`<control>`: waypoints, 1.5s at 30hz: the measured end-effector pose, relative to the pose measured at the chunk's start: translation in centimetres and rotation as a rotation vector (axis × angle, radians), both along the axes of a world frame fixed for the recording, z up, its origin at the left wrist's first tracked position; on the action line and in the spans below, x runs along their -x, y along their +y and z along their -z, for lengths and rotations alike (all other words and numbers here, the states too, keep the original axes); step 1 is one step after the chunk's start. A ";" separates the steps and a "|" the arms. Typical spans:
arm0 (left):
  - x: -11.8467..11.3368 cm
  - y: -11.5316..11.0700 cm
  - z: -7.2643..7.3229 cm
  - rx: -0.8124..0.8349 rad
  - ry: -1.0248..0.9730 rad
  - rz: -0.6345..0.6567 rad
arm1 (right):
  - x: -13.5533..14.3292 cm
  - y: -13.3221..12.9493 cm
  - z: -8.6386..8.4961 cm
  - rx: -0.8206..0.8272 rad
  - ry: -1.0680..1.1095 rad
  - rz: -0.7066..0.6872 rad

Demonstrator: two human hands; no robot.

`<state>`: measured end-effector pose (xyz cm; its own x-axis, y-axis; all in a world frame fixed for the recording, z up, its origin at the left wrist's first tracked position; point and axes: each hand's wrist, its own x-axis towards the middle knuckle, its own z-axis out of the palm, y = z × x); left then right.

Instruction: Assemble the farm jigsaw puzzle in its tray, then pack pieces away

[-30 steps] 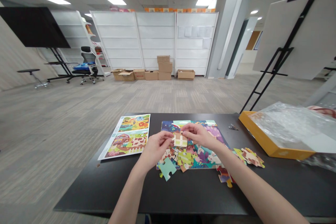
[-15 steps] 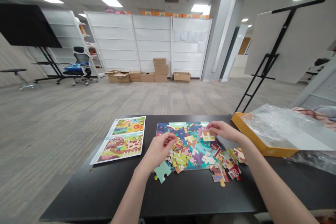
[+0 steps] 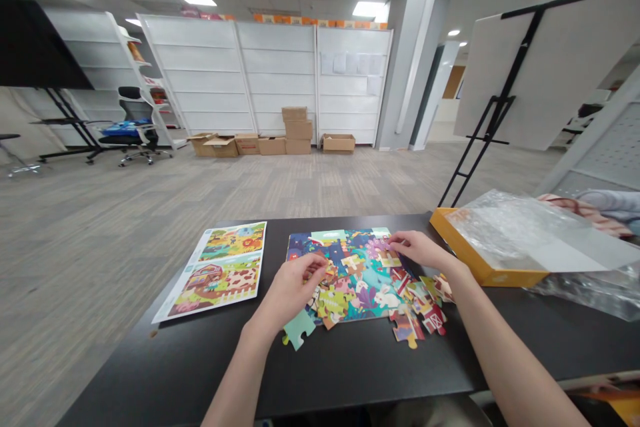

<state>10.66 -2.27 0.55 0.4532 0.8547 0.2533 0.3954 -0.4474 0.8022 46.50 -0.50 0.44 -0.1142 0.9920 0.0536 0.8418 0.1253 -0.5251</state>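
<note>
My left hand point(image 3: 299, 282) is closed, thumb and fingertips pinched together over loose puzzle pieces point(image 3: 333, 300) on the left part of a colourful picture board point(image 3: 371, 280). Whatever those fingers hold, if anything, is hidden. At the board's upper right, my right hand point(image 3: 420, 248) pinches the edge of a brown, white and yellow puzzle piece point(image 3: 389, 259). Farm-patterned puzzle pieces point(image 3: 407, 325) lie heaped at the lower right, partly off the board. A pale green puzzle piece point(image 3: 299, 328) rests on the table below my left hand.
On the left of the black table point(image 3: 210, 373) lies a printed picture sheet point(image 3: 220, 270) with two scenes. A yellow box point(image 3: 515, 277) with clear plastic wrap point(image 3: 493, 223) stands on the right. Beyond are an easel point(image 3: 493, 123) and cardboard boxes point(image 3: 299, 137).
The view has turned slightly right, so everything appears shifted left. Both hands stay in nearly the same places over the board, and the pieces look unmoved.
</note>
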 end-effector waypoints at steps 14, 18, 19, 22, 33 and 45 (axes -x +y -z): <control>-2.1 -0.4 -0.1 -0.322 0.290 0.085 | 7.4 -11.8 0.7 -0.340 -0.204 -0.135; -2.3 -1.0 0.1 -0.399 0.417 0.109 | 7.5 -12.7 2.1 -0.329 -0.229 -0.137; -2.3 -1.1 0.1 -0.404 0.442 0.111 | 7.2 -12.8 2.3 -0.329 -0.225 -0.126; -2.2 -1.3 0.6 -0.399 0.488 0.111 | 5.6 -13.1 2.6 -0.354 -0.219 -0.086; -0.7 -1.5 1.1 -0.387 0.486 0.122 | -0.2 -12.0 2.9 -0.262 -0.189 0.009; -0.5 -0.8 1.1 -0.366 0.499 0.144 | -2.4 -4.1 0.4 -0.184 -0.322 0.500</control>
<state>11.14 -3.11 -0.53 0.6964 0.6741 0.2463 0.5974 -0.7346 0.3217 48.89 -4.57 0.02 0.3231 0.9074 0.2687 0.9345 -0.2610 -0.2422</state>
